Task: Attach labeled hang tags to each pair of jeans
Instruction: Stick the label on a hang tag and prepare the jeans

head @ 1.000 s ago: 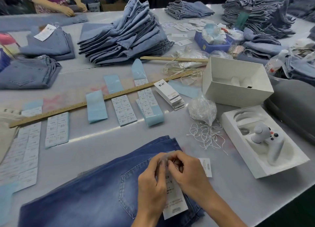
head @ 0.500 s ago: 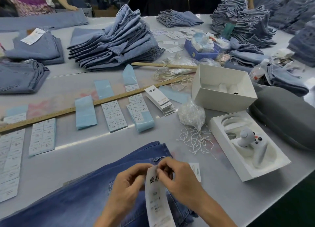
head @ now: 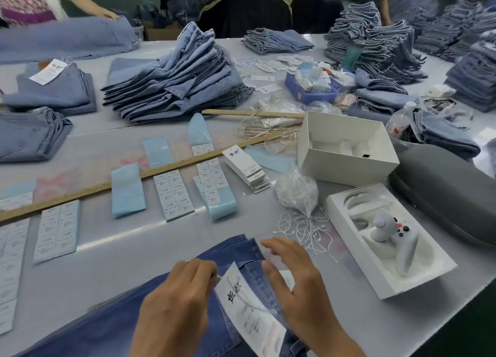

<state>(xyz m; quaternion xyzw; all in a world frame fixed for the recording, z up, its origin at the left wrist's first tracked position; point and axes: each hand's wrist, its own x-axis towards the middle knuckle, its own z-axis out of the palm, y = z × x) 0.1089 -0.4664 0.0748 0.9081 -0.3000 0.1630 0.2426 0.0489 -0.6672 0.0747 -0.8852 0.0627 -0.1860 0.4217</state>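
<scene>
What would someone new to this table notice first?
Nearest the camera, two hands work over dark jeans: the left hand holds a white hang tag at its top, and the right hand hovers open beside it. Behind them, a long ruler crosses rows of label sheets, with a tall stack of pale jeans beyond. At right, an open white box stands by a tray with a controller.

Dark blue jeans [head: 112, 327] carry a white hang tag [head: 249, 311] with black characters. Pale blue label strips [head: 128, 190] lie on the grey bench [head: 112, 249] beside a yellowish wooden ruler [head: 80, 193] and white boxes [head: 346, 147].
</scene>
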